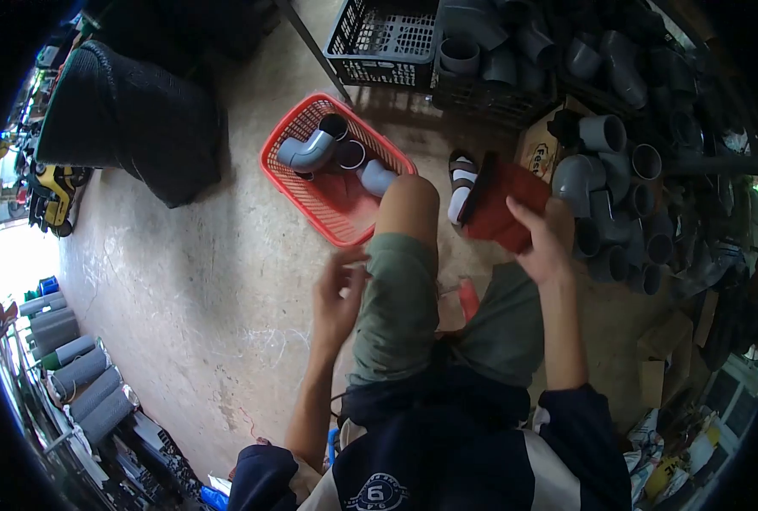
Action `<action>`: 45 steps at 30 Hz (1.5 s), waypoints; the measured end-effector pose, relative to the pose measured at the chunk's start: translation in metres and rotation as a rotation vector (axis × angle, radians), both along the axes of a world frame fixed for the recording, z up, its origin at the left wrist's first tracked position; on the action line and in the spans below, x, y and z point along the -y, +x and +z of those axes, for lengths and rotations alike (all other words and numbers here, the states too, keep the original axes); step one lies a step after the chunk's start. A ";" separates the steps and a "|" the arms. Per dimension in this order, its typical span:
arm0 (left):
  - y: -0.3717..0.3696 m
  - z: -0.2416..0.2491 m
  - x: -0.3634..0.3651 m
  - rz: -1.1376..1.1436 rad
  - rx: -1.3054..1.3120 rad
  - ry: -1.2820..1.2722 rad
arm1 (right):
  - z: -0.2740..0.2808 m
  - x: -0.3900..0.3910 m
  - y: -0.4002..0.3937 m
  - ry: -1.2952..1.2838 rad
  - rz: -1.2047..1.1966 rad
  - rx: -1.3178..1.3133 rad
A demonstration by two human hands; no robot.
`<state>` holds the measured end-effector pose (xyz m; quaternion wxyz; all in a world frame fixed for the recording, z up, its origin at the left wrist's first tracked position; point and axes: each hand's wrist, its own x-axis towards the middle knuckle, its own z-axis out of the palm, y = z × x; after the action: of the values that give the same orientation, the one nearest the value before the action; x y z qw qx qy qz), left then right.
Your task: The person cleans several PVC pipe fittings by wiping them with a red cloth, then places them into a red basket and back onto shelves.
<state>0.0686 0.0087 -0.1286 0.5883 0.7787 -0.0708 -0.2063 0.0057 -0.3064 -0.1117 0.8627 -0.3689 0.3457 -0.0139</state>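
My right hand grips a red-brown cloth, thumb lying across its face, above my right knee. Loosely curled with the fingers apart, my left hand hangs beside my left knee and holds nothing visible; it is slightly blurred. In front of that knee a red plastic basket sits on the floor. Inside it lie several grey pipe elbows, one of them partly hidden by the knee.
Black crates stand ahead, some full of grey pipe fittings. More pipe fittings are piled on the right around a cardboard box. A dark net-covered bundle stands on the left, with grey rolls at lower left.
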 end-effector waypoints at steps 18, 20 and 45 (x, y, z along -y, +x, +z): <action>0.252 -0.448 0.044 -0.196 0.249 0.760 | -0.064 0.066 0.089 0.247 -0.369 -0.097; 0.273 -0.454 0.047 -0.255 0.194 0.884 | -0.066 0.068 0.091 0.241 -0.391 -0.152; 0.043 0.024 -0.109 0.252 0.038 -0.237 | -0.077 0.067 0.068 0.265 -0.320 0.188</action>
<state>0.1113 0.1181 -0.1043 0.6958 0.7103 -0.0075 -0.1062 0.0740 -0.3733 -0.1890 0.9188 -0.1899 0.3168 -0.1395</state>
